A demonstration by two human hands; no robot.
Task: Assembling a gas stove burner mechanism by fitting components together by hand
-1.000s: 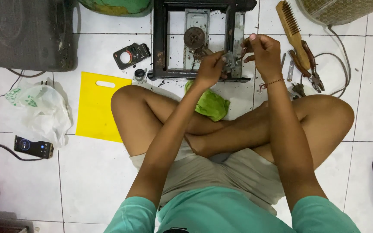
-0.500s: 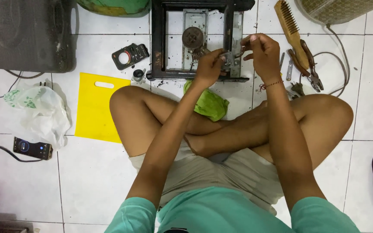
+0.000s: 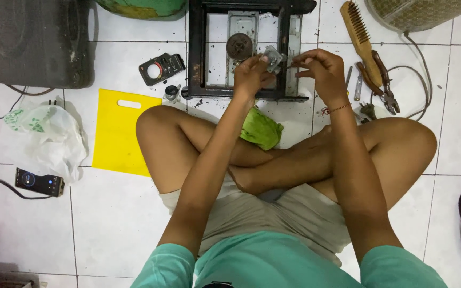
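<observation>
I sit cross-legged on a white tiled floor in front of a black metal frame [image 3: 198, 48] with a round rusty burner part [image 3: 239, 45] inside it. My left hand [image 3: 251, 74] grips a small grey metal part [image 3: 273, 57] held above the frame's front bar. My right hand [image 3: 321, 66] pinches a thin piece at that part's right side; what the piece is I cannot tell. A crumpled green cloth [image 3: 261, 129] lies by my shin, under my left forearm.
A wooden wire brush [image 3: 359, 37], red-handled pliers [image 3: 384, 85] and small tools lie at the right. A multimeter [image 3: 161, 68], a small bottle [image 3: 172, 92], a yellow plastic bag [image 3: 118, 130], a white plastic bag [image 3: 49, 138] and a phone [image 3: 39, 182] lie at the left.
Both hands have stayed together on the small metal part over the frame, with only slight finger shifts. The view has drifted a little.
</observation>
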